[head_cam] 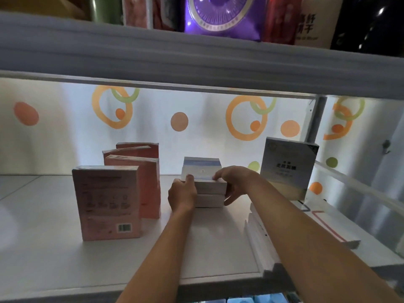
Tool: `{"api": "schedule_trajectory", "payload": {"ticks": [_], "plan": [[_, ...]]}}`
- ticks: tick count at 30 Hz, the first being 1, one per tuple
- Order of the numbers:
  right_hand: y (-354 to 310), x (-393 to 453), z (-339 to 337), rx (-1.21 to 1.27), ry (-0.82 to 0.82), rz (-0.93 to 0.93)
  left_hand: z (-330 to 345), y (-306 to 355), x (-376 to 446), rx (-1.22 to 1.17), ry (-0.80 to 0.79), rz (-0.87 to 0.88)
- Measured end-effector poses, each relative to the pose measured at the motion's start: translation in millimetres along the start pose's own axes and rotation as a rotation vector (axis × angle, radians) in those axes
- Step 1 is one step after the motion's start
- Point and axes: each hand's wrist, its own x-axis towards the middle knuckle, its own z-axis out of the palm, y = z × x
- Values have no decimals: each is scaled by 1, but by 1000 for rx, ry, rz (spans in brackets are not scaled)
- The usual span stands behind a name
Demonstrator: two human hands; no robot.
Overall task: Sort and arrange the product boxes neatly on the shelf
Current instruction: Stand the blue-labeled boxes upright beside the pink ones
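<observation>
- White boxes (210,189) lie stacked flat in the middle of the shelf (65,248), toward its back edge; another white box with a pale blue band stands just behind them.
- The left hand (182,195) grips the stack's left end, fingers curled round it, thumb on the top box.
- The right hand (235,182) holds the stack's right end, fingers curled over the top edge and down the side.
- Four pink boxes (109,202) stand upright in a row on the left half of the shelf; the front one shows a barcode and small print too blurred to read.
- A grey box (288,167) stands near the back right corner; it bears Chinese characters, not legible.
- Flat white packs (260,243) lie at the front right edge, under the right forearm.
- The back wall (196,127) has orange and green circles.
- On the upper shelf (196,60) stand a purple pack (223,16) and others, one with large Chinese writing.
</observation>
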Motion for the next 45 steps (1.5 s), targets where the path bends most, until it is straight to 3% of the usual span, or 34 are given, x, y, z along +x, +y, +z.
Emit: {"api": "schedule_trajectory", "payload": {"ticks": [15, 21, 25, 29, 36, 45], "plan": [[8, 36, -5, 76, -13, 3, -2, -10, 15, -29, -75, 92], [10, 32, -14, 88, 98, -233, -9, -1, -6, -309, -93, 299], [12, 26, -8, 109, 105, -331, -8, 1, -14, -262, -83, 422], [13, 27, 5, 82, 116, -393, -6, -4, -17, -208, -24, 435], [5, 31, 8, -16, 99, -374, -9, -8, -29, -144, 28, 368], [1, 35, 9, -16, 176, -218, 4, -16, -29, -47, 156, 444]]}}
